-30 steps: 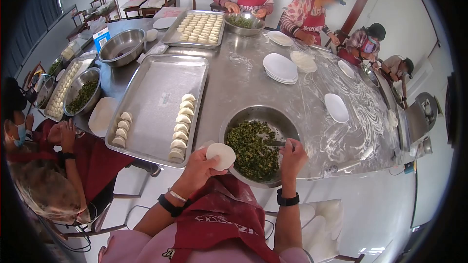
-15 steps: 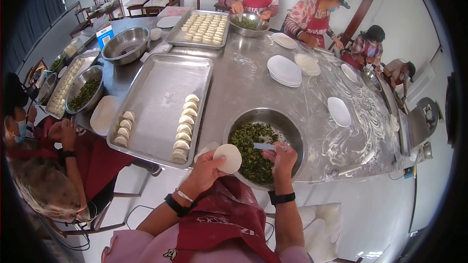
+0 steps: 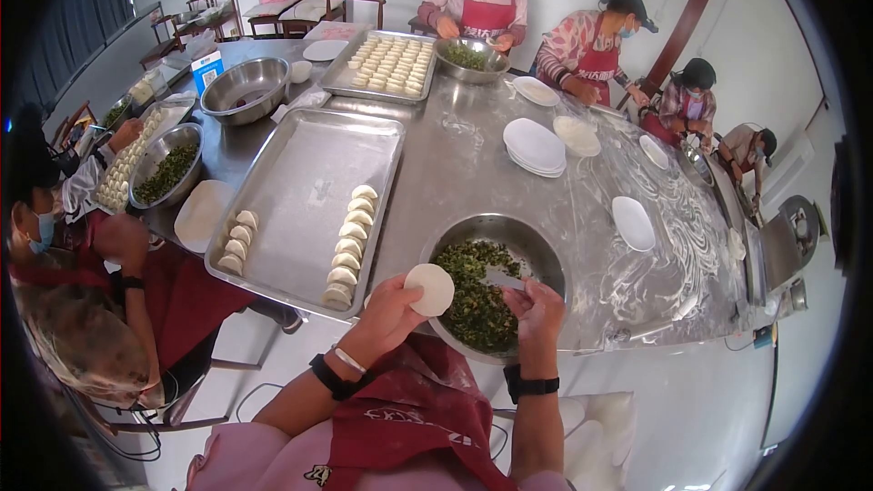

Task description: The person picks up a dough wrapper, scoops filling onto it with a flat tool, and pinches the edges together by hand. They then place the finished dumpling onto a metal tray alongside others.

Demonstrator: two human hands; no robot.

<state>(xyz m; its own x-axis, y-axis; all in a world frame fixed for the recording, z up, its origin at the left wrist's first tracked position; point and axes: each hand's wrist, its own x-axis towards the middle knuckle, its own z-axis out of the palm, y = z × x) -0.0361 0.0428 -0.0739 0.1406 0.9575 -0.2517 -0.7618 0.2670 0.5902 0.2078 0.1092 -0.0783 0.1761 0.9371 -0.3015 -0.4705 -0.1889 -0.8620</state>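
A round white dough wrapper point(image 3: 431, 290) is pinched at its left edge by my left hand point(image 3: 391, 311), just left of the filling bowl. My right hand point(image 3: 538, 311) is closed on a flat light-coloured spatula point(image 3: 503, 279), whose blade reaches over the chopped green filling point(image 3: 473, 305). That filling lies mostly in the left part of the steel bowl point(image 3: 546, 264). To the left is a large metal tray point(image 3: 305, 159) holding a row of folded dumplings point(image 3: 349, 244) along its right side and a shorter row point(image 3: 240, 238) on its left.
Co-workers point(image 3: 596, 45) work round the steel table point(image 3: 455, 173); one person point(image 3: 82, 309) sits at the left. A full dumpling tray point(image 3: 386, 64), an empty-looking bowl point(image 3: 245, 91), a second filling bowl point(image 3: 168, 166), stacked white plates point(image 3: 535, 146) and another plate point(image 3: 633, 224) stand on the floury table.
The spatula's blade has shifted right and tilted down over the filling, and my right hand has turned. The view has shifted slightly. My left hand still holds the wrapper.
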